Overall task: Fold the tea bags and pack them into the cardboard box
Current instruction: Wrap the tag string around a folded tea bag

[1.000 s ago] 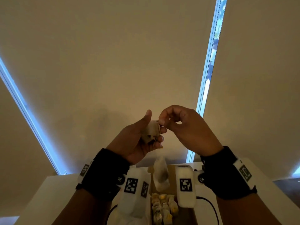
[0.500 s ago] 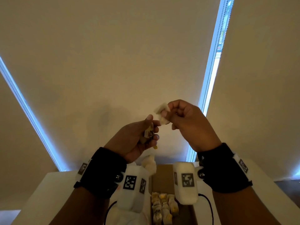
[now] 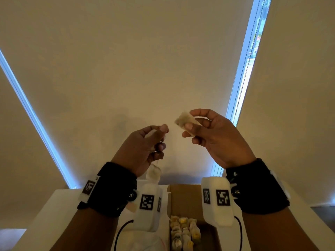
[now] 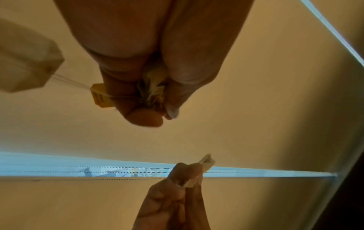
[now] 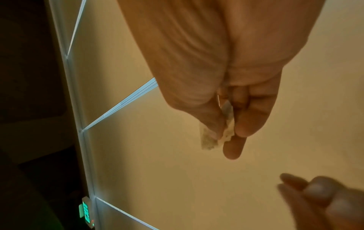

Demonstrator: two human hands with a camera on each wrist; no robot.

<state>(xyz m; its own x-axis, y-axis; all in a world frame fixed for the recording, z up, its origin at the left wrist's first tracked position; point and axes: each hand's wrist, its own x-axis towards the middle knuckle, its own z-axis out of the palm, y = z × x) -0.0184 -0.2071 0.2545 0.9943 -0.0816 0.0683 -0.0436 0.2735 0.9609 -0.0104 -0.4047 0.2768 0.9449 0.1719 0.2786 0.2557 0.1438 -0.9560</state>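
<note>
Below hands: cardboard box (image 3: 184,200); packed tea bags (image 3: 184,230).

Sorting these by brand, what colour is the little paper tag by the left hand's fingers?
Yellow. The tag shows best in the left wrist view, beside the left hand.

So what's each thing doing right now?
left hand: pinches a bunched tea bag
hanging tea bag: dangles by its string under the left hand
right hand: pinches the folded tea bag
cardboard box: open, partly filled with folded bags
</note>
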